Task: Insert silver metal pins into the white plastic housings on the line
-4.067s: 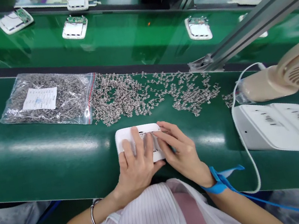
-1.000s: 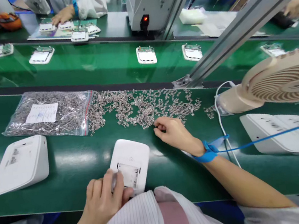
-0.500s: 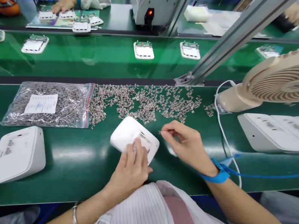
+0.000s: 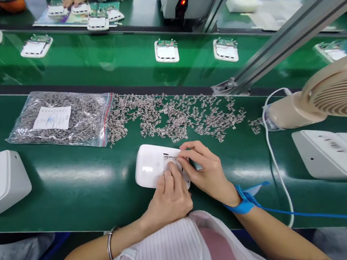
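A white plastic housing (image 4: 148, 167) with rounded corners lies on the green bench in front of me, its recessed slotted compartment turned towards my right side. My left hand (image 4: 172, 192) grips the housing, with fingertips pressed down at the compartment. The thumb and forefinger of my right hand (image 4: 204, 167) are pinched together at the compartment's edge, close to my left fingertips. A small metal clip showed at that pinch a moment ago; now the fingers mostly hide it. Loose small metal clips (image 4: 174, 116) are spread behind the housing.
A clear zip bag (image 4: 87, 129) full of metal clips lies back left. Another white housing (image 4: 15, 178) sits at left, and several stand in a row (image 4: 324, 158) at right. A beige fan (image 4: 290, 111) with a white cable (image 4: 274, 162) is right. Beyond, white boards (image 4: 166, 53) lie on the green line.
My right hand has moved left from beside the housing to its compartment. The housing has turned and sits flatter. The neighbour's hand at far left has left the view.
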`<control>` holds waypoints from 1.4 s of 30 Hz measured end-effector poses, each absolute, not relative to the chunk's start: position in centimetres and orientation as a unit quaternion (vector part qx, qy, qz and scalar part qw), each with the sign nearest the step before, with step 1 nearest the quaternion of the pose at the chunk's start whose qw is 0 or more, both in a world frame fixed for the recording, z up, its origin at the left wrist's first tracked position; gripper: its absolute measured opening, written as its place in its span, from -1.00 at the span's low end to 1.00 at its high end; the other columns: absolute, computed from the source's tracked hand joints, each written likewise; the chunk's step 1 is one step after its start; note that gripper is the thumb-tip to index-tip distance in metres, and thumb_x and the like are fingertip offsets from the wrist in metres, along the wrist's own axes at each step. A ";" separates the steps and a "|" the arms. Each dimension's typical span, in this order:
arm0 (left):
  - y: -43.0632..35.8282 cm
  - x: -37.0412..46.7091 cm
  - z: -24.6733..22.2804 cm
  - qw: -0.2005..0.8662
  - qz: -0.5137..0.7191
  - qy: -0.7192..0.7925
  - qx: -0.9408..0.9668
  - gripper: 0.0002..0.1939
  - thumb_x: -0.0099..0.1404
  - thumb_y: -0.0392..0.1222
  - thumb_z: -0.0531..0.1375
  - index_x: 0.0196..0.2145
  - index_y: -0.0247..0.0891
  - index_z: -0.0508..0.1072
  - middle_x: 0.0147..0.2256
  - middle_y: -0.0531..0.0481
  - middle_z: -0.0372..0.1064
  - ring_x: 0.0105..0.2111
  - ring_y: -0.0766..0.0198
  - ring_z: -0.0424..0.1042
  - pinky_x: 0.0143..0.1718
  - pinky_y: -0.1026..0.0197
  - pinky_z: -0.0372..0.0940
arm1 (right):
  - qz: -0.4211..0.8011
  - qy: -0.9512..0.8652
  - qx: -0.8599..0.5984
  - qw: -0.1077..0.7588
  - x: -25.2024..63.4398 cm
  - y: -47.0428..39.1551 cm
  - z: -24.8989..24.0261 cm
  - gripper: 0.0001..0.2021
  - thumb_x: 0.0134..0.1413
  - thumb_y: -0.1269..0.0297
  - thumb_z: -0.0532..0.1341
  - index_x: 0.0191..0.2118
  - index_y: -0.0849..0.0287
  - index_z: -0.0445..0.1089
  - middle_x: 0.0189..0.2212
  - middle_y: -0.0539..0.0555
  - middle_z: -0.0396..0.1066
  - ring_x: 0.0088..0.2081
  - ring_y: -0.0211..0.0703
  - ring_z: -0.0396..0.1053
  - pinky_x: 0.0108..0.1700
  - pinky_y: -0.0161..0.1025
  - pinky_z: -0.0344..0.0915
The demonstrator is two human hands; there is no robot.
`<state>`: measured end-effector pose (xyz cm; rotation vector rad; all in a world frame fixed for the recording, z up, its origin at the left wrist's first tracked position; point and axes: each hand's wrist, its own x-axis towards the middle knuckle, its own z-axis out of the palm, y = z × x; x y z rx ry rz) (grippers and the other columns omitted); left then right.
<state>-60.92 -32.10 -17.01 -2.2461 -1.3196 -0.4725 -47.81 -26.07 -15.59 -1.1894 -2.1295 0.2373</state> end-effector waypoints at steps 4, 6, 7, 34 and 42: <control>-32.1 -61.1 -17.0 0.246 -0.178 -0.472 -0.828 -0.59 0.29 -0.09 0.06 -0.08 -0.48 0.45 -0.06 -0.24 0.41 -0.24 0.17 0.41 -0.23 0.20 0.26 | 0.063 -0.813 -0.461 0.350 -48.0 -26.4 -16.0 -0.88 0.08 0.52 0.11 -0.37 0.18 0.31 -0.30 0.12 0.32 -0.29 -0.20 0.36 -0.28 -0.21 0.31; -32.0 -61.2 -17.1 0.244 -0.184 -0.464 -0.831 -0.58 0.29 -0.08 0.06 -0.08 -0.48 0.45 -0.03 -0.25 0.39 -0.25 0.16 0.41 -0.25 0.19 0.26 | 0.048 -0.815 -0.460 0.349 -48.0 -26.5 -16.1 -0.88 0.08 0.53 0.11 -0.37 0.18 0.30 -0.30 0.12 0.32 -0.29 -0.20 0.36 -0.29 -0.22 0.31; -32.0 -61.2 -17.1 0.244 -0.187 -0.460 -0.833 -0.57 0.29 -0.07 0.06 -0.07 -0.49 0.45 -0.02 -0.26 0.38 -0.25 0.15 0.41 -0.25 0.19 0.26 | 0.039 -0.816 -0.459 0.348 -48.0 -26.5 -16.2 -0.88 0.08 0.53 0.11 -0.37 0.19 0.30 -0.30 0.13 0.33 -0.29 -0.20 0.36 -0.29 -0.22 0.31; -31.9 -60.9 -16.9 0.206 -0.177 -0.488 -0.829 -0.61 0.29 -0.16 0.07 -0.03 -0.48 0.41 -0.01 -0.28 0.36 -0.22 0.18 0.42 -0.21 0.18 0.22 | -0.003 -0.880 -0.407 0.244 -47.0 -28.2 -15.9 -0.71 0.14 0.48 0.05 -0.02 0.21 0.28 -0.07 0.32 0.28 -0.04 0.07 0.31 -0.20 0.00 0.40; -31.8 -61.8 -16.8 0.211 -0.179 -0.482 -0.832 -0.69 0.29 -0.09 0.09 -0.24 -0.40 0.49 -0.17 -0.16 0.46 -0.32 0.21 0.38 -0.28 0.19 0.19 | -0.029 -0.751 -0.567 0.337 -43.1 -27.1 -14.4 -0.75 0.11 0.28 0.16 -0.07 0.14 0.35 -0.08 0.29 0.33 -0.03 0.08 0.34 -0.04 0.06 0.32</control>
